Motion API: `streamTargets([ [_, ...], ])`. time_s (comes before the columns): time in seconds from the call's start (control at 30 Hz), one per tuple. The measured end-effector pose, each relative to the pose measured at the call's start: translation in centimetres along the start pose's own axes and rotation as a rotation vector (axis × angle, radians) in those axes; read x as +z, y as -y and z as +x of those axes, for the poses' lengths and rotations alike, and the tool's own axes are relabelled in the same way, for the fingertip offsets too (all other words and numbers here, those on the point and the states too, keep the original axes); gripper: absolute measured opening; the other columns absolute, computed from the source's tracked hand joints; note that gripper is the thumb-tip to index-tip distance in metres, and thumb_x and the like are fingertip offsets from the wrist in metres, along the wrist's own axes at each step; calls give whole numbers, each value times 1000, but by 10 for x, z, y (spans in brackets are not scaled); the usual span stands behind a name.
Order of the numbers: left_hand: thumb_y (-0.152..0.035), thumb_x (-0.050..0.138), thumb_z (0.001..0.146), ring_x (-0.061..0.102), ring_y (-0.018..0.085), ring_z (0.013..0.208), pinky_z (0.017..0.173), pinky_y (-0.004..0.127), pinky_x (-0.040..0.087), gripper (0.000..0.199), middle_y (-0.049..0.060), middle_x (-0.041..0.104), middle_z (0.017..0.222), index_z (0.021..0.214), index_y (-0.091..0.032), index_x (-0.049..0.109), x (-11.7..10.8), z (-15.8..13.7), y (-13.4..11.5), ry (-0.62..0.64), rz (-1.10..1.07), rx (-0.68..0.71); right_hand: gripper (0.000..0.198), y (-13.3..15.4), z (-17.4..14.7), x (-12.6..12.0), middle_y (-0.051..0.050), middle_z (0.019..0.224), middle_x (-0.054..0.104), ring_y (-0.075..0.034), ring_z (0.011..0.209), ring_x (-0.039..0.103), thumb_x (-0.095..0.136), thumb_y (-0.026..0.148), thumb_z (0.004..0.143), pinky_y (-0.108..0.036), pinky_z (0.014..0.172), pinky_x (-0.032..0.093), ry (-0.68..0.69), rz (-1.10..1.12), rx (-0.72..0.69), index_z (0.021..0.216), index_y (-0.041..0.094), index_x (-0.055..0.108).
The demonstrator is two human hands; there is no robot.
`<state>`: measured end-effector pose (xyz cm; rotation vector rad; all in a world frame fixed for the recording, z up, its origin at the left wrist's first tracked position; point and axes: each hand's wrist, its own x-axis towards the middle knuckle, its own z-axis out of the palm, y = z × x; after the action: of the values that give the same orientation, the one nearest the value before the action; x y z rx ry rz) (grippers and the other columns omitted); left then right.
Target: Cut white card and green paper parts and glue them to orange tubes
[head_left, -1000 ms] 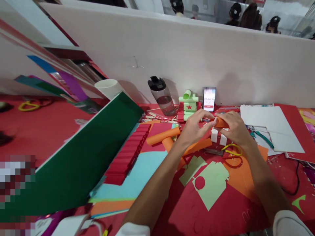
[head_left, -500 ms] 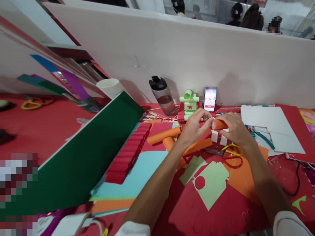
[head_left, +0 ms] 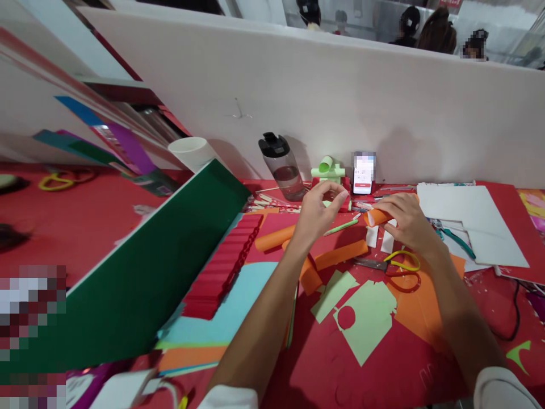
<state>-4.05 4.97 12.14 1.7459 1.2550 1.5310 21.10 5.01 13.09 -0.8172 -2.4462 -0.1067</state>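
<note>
My right hand (head_left: pixel 406 221) is wrapped round a short orange paper roll (head_left: pixel 378 217), whose pale open end faces left. Left of it, apart from the roll, my left hand (head_left: pixel 320 205) hovers with thumb and forefinger drawn together; anything between them is too small to make out. Behind that hand stands a light green and red paper model (head_left: pixel 327 169), partly hidden. Orange paper tubes (head_left: pixel 343 254) lie below the hands, near a thin green stick (head_left: pixel 342 227). Scissors with yellow and red handles (head_left: pixel 394 264) rest beneath my right hand.
A dark water bottle (head_left: pixel 281 167) and a lit phone (head_left: pixel 363 173) stand against the white partition. Folded red paper (head_left: pixel 221 270) lies beside a green board (head_left: pixel 140 272) on the left. Pliers (head_left: pixel 457 241) and white board (head_left: pixel 489 221) are on the right; green paper scraps (head_left: pixel 366 318) lie in front.
My left hand has moved left, away from the orange roll's end, uncovering the green stick. My right hand keeps hold of the roll in nearly the same place.
</note>
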Motion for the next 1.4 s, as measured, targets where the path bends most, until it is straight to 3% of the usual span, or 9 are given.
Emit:
streamTargets([
  [0.23,-34,62,98,62,15,80,73,28,50,19,3,68,87,90,-20,69,-4,-5,-17,214,38,86,49,-3,-2,2,-7,120,72,-31,111,61,65,13,92,-51,99,46,-41,25,35,137,30,56],
  [0.37,-32,58,101,62,16,83,75,30,49,19,4,69,88,90,-20,69,-3,-6,-22,260,85,157,48,-4,-3,2,-7,115,72,-31,110,61,68,12,89,-50,99,47,-59,43,58,132,30,58],
  [0.6,-31,69,94,61,15,78,72,29,48,14,2,68,83,85,-21,68,-1,-6,-24,236,41,110,44,-4,-3,2,-7,117,72,-31,109,61,67,12,90,-50,98,47,-47,31,35,130,30,57],
  [0.8,-36,60,98,60,14,74,71,29,49,20,1,66,81,86,-21,61,0,-7,-22,248,-12,90,44,-4,-3,1,-7,117,72,-31,110,60,67,14,91,-50,99,46,-35,32,41,131,29,56],
  [0.97,-31,60,96,70,18,91,80,32,54,20,7,74,97,80,-20,57,3,-8,-18,250,-88,52,44,-3,-2,0,-7,117,72,-32,109,61,65,15,92,-51,98,47,-14,39,48,132,30,56],
  [1.2,-36,75,87,73,18,81,76,33,58,31,4,72,79,72,-21,53,8,-10,-17,194,-191,-23,41,-3,-2,0,-6,115,72,-31,109,61,66,17,92,-51,98,46,-4,49,58,130,31,58],
  [1.4,-38,80,85,69,15,78,73,30,57,23,3,72,85,90,-21,66,7,-8,-15,198,-147,3,41,-4,-3,0,-7,115,72,-31,108,61,65,15,92,-50,98,47,-15,51,49,130,30,58],
])
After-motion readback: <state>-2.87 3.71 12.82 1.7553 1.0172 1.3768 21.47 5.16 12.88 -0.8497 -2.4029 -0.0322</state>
